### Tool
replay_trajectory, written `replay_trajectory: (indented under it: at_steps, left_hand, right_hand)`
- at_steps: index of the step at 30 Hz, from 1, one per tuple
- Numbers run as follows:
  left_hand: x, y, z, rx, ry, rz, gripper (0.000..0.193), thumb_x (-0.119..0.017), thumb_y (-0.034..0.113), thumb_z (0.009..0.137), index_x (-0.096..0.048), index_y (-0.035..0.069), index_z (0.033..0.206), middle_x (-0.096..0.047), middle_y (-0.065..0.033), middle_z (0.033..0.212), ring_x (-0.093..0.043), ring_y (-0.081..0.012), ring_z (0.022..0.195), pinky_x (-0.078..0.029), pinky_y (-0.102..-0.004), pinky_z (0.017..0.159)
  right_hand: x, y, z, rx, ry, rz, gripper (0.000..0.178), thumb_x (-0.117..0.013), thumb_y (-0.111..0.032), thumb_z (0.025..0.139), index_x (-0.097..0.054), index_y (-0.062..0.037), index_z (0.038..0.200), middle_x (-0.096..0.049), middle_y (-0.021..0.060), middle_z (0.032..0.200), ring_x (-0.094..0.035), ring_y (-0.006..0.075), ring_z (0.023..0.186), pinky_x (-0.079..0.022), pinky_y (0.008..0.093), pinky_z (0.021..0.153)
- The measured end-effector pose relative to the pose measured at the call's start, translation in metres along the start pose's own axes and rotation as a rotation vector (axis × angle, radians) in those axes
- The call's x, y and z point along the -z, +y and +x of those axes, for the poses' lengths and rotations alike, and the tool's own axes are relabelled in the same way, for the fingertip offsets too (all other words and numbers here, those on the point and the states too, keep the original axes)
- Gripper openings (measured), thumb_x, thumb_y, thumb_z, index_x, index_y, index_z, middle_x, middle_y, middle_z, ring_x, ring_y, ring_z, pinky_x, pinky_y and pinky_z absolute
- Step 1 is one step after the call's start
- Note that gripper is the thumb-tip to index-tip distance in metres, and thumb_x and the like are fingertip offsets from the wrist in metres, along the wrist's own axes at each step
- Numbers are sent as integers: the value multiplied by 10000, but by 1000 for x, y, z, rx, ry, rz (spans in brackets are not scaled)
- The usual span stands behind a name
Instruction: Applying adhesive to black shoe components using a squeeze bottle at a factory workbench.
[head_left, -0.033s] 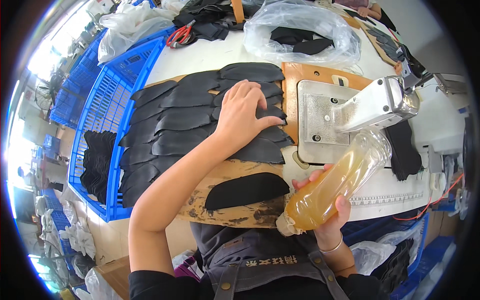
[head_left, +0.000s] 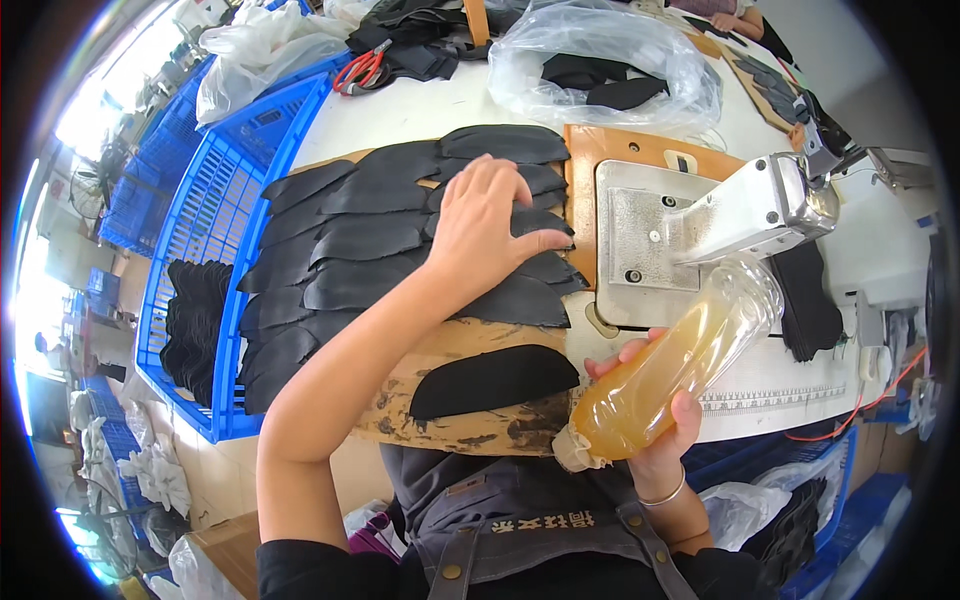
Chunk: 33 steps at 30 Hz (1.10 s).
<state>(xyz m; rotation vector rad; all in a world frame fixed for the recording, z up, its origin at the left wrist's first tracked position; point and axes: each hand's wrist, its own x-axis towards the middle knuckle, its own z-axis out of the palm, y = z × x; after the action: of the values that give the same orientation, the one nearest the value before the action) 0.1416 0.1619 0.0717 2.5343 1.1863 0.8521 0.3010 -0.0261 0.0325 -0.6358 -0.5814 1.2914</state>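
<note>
My left hand [head_left: 480,225] is over rows of overlapping black curved pieces [head_left: 375,238], its fingers bent and its thumb spread apart near their right ends. No piece shows clearly gripped in it; the undersides of the fingers are hidden. My right hand [head_left: 665,435] is wrapped round a clear plastic bottle [head_left: 655,385] of yellowish liquid. The bottle tilts with its whitish, crusted mouth end down to the left. Beside that end, a single black half-oval piece [head_left: 495,382] lies flat on the stained brown board [head_left: 400,430].
A metal machine arm and plate [head_left: 640,235] stand right of the pieces. On the left is a blue crate [head_left: 215,190] with stacked black pieces [head_left: 198,325]. Red-handled scissors [head_left: 360,72] and a clear plastic bag [head_left: 510,75] with black pieces lie at the back. Another person sits far right.
My left hand has shifted very slightly upward over the black pieces. The bottle and my right hand stay where they were.
</note>
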Motion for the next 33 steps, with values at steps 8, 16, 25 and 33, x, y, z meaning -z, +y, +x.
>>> replay_trajectory:
  at_steps: [8,16,25,33]
  left_hand:
    - [75,14,-89,-164,278,-75,199,-660,15,716,-600,29,905,-617,-114,913,-602,-280,798,-473,-331,713]
    - [65,3,-198,-210,88,31,252,-701,49,659,-659,46,907,-615,-65,882,-597,-213,776,-486,-336,648]
    - [49,-16,-217,-310,316,48,143,-694,42,680,-654,-9,808,-621,-96,881,-639,-232,833,-551,-318,729]
    - [52,-19,-220,-336,378,41,132,-690,66,650,-663,41,777,-608,-78,880,-634,-230,877,-545,-316,761]
  right_hand:
    - [1,1,-2,31,12,-16,633,-523,-464,791,-365,-70,1261,-486,120,1034,-569,274,945,-453,480,890]
    - [-28,-4,8,86,-85,-154,688,-560,-446,785,-311,-66,1302,-475,123,1067,-545,283,985,-457,446,878]
    - [-96,34,31,299,-533,-696,759,-724,-305,728,-299,-55,1305,-490,166,1101,-529,271,1008,-434,418,894]
    - [-144,34,39,173,-882,-1299,683,-712,-176,687,-350,-2,1239,-505,168,1085,-527,244,1023,-457,349,864]
